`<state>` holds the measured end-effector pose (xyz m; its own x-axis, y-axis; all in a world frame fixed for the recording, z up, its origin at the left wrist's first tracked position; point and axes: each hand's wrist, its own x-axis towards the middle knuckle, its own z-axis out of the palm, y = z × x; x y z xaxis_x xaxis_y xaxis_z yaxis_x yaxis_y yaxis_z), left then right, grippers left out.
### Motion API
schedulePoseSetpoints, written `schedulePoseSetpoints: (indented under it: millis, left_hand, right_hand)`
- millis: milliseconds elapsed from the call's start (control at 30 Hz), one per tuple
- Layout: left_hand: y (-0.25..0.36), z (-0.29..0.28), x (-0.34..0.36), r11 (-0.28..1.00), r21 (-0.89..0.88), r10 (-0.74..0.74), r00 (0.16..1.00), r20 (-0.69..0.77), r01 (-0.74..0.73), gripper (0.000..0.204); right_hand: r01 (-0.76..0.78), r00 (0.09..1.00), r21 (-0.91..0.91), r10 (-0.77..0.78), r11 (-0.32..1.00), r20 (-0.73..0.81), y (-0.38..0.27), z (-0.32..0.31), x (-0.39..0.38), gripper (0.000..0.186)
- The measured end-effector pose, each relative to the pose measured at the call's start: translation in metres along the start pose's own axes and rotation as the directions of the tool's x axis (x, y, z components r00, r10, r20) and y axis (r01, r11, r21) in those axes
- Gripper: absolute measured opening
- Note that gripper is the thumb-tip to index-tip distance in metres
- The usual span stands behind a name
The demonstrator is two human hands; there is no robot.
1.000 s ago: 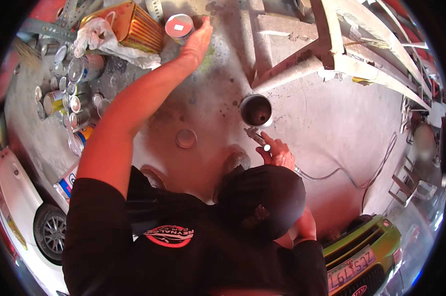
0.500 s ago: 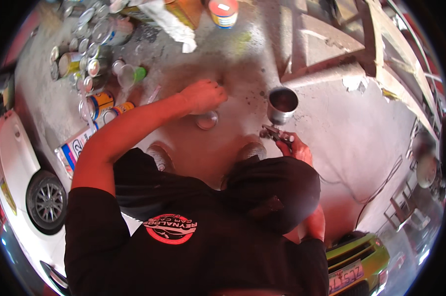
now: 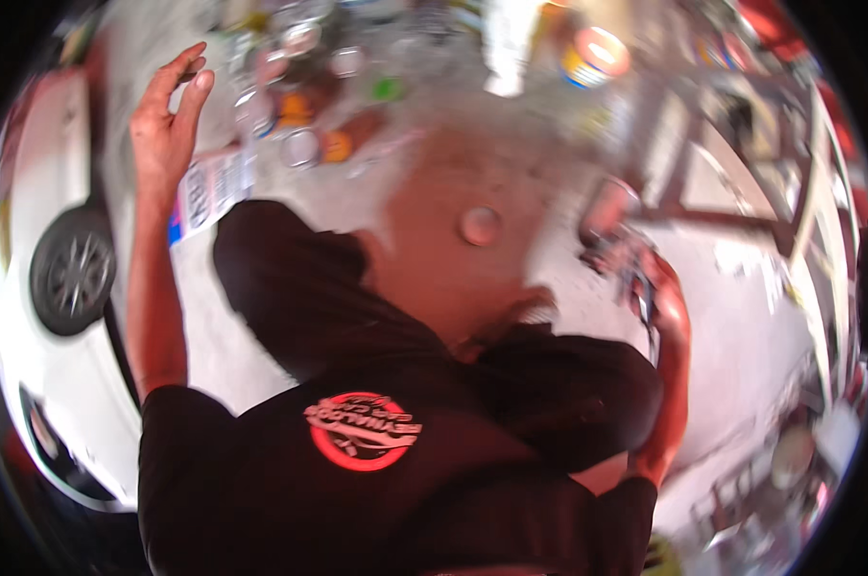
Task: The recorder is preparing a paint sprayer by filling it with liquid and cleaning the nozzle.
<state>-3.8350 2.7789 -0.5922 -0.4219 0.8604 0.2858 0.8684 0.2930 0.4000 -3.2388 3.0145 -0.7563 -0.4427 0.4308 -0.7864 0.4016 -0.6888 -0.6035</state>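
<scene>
My right hand (image 3: 669, 298) grips a spray gun (image 3: 628, 267) at the right, its fingers wrapped round the handle. The gun's metal cup (image 3: 608, 206) sits at its far end, tilted and smeared by motion; what is inside cannot be made out. My left hand (image 3: 165, 120) is raised at the far left, thumb and fingers apart, with nothing in it. It is nearest to the printed sheet or panel (image 3: 213, 187) on the floor. A small round lid-like disc (image 3: 480, 227) lies on the floor between my feet.
Several blurred cans and jars crowd the floor at the far left, including an orange-labelled can (image 3: 336, 146). A red-lidded can (image 3: 595, 58) stands farther back. A wooden frame (image 3: 722, 216) is close beyond the spray gun. A white car (image 3: 45, 384) stands at the left.
My left hand has swung from the middle out to the far left and opened. The spray gun has moved right with my right hand, its cup now tilted. The whole view has shifted.
</scene>
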Motion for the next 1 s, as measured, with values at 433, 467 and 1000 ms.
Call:
schedulePoseSetpoints:
  millis: [433,467,1000]
  left_hand:
    - [-0.193,-0.058,-0.198,0.447,0.518,-0.635,0.666,-0.392,0.730,0.125]
    - [-0.202,-0.062,-0.204,0.506,0.486,-0.635,0.689,-0.350,0.713,0.126]
    - [-0.249,-0.052,-0.225,0.824,-0.196,-0.553,0.830,-0.074,0.532,0.097]
  right_hand:
    - [0.184,0.968,-0.371,-0.233,0.910,-0.090,0.016,0.037,-0.028,0.033]
    - [0.166,0.969,-0.336,-0.216,0.927,-0.117,0.023,0.042,-0.028,0.029]
    - [0.381,0.788,-0.786,-0.616,0.487,0.000,0.054,0.082,-0.028,0.042]
